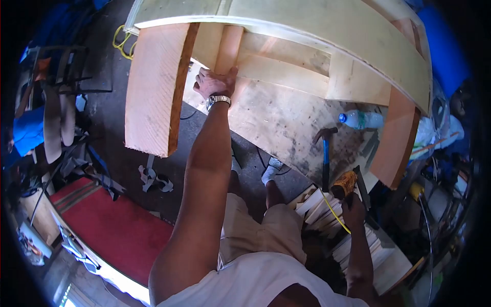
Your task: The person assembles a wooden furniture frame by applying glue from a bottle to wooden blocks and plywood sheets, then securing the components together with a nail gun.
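Observation:
My left hand (217,84), with a metal-banded watch at the wrist, reaches under a pale wooden frame (286,25). Its thumb and curled fingers are around the near end of a short reddish wooden strip (230,43); part of the grip is hidden. Low on the right, my right hand (353,209) is wrapped round the handle of a nail gun (346,184) with a worn orange-yellow body. A yellow hose (335,214) runs close to that hand. Beside the tool lies a claw hammer (326,153) with a blue and black handle.
Thick wooden legs (153,92) stick out from the frame at both sides. A water bottle (361,119) lies on the stained plywood (286,110). Wood strips (353,250) are stacked at lower right. A red-topped bench (112,225) stands left; another person's blue garment (28,130) shows beyond.

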A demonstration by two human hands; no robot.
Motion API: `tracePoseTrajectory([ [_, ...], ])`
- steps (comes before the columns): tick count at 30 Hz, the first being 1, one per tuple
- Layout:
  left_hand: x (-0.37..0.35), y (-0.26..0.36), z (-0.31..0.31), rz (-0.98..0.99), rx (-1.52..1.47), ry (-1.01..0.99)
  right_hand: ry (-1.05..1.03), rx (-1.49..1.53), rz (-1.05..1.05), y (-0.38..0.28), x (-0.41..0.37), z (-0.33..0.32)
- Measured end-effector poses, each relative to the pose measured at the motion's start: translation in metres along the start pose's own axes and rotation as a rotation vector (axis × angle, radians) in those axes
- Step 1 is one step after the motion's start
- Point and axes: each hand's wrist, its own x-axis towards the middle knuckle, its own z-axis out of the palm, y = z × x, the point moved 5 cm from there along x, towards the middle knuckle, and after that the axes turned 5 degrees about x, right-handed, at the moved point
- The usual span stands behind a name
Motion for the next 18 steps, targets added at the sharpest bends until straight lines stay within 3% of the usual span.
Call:
tracePoseTrajectory([
  [2,0.001,0.0,0.0,-0.001,0.035,-0.014,-0.024,-0.057,-0.056,-0.054,-0.021,-0.032],
  [5,0.002,0.0,0.002,0.019,0.053,-0.056,0.003,0.081,0.056,-0.111,-0.033,-0.048],
  [7,0.003,-0.003,0.006,0.004,0.051,-0.049,0.065,0.316,-0.074,-0.138,-0.02,-0.039],
  [10,0.001,0.0,-0.004,-0.057,-0.017,-0.206,-0.071,0.578,-0.097,-0.199,0.007,-0.036],
  [13,0.001,-0.001,-0.002,-0.034,0.017,-0.162,-0.076,0.394,-0.247,-0.218,0.018,-0.032],
  [16,0.002,0.0,-0.001,-0.03,0.016,-0.136,-0.124,0.545,-0.171,-0.226,0.022,-0.018],
  [18,0.0,0.0,-0.003,-0.004,0.021,-0.072,-0.136,0.79,-0.002,-0.226,0.036,-0.003],
])
